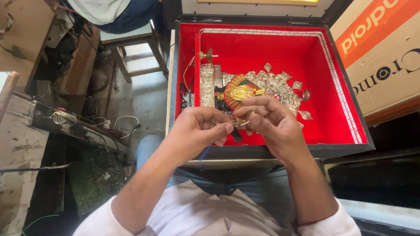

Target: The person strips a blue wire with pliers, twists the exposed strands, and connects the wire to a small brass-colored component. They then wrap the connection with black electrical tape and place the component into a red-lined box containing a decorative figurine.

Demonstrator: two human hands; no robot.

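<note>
At the centre of the frame, the left hand (199, 129) is curling its fingers (221, 130) almost fully closed, thumb and forefinger pinching something thin; a dark strip (236, 134) is hanging down just below the fingertips, and a blue wire (204, 154) is trailing lower still. The right hand (271, 124) is meeting it, fingers (253, 105) bent tightly inward and pinching a small pale piece (243, 123) between the two hands. What exactly is being gripped is too small to make out.

Just behind the hands, a silver ornamental frame (275, 87) with a red, green and gold figure (239, 91) is lying in a red-lined box (315, 65) with a dark rim, filling the upper middle of the frame. Thin wires (187, 83) are running along the box's left inner wall.

The box is resting against the person's lap (210, 209), its underside hidden. At the upper right, a cardboard carton (385, 57) is leaning in, cut off by the edge. At the upper left, a wooden stool (131, 48) is standing on a grey floor (140, 100), with another person's clothing (118, 11) partly visible above it. A worn workbench (22, 144) with tangled cables (113, 122) is occupying the left side.
</note>
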